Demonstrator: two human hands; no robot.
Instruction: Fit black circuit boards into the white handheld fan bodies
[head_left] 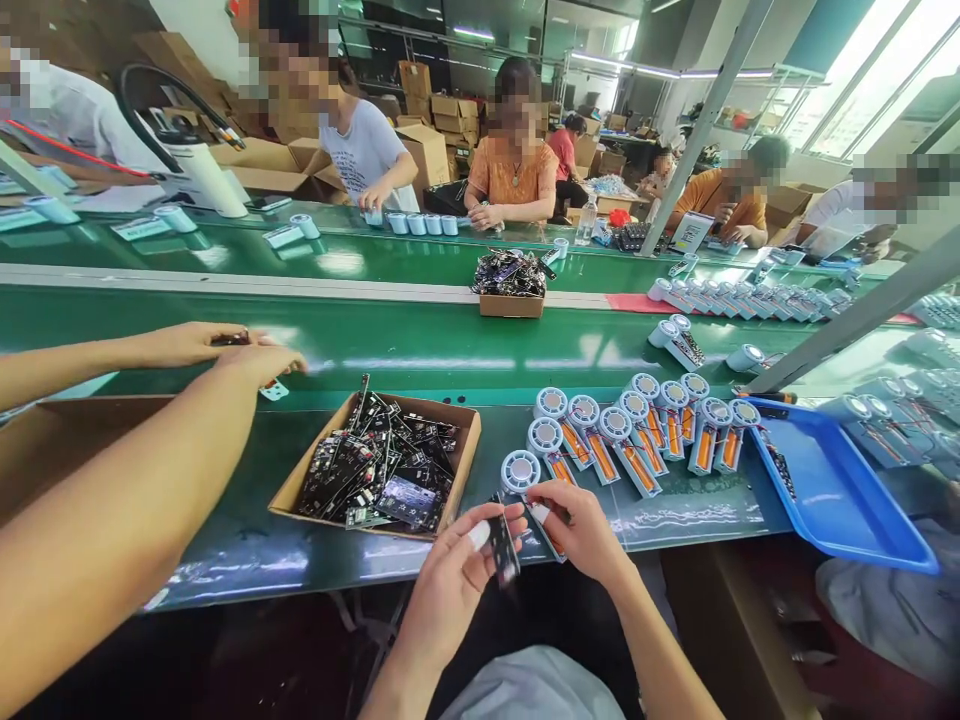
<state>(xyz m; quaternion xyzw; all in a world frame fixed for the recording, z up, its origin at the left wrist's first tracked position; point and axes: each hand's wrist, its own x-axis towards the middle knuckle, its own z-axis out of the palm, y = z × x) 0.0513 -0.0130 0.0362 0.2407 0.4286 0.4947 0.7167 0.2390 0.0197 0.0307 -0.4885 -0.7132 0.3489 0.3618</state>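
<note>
My left hand (pixel 455 565), a white cover on one fingertip, grips a narrow black circuit board (pixel 504 548) above the table's near edge. Close beside it my right hand (pixel 577 525) is closed, its thumb and fingers pinched over the handle of a light-blue handheld fan (pixel 520 470). The fingers hide what exactly they pinch. The fan's round head points away from me. More open-backed fans (pixel 634 455), with orange cells and red wires showing, lie to the right. Left of my hands, a cardboard box (pixel 466 455) holds a heap of black circuit boards (pixel 367 460).
A co-worker's arms (pixel 150 480) reach in from the left over another carton. A blue tray (pixel 847 500) stands at the right. Beyond runs a green conveyor (pixel 375 335) with a second box of boards (pixel 511 305). A slanted metal post (pixel 862 310) crosses the right side. Several people sit opposite.
</note>
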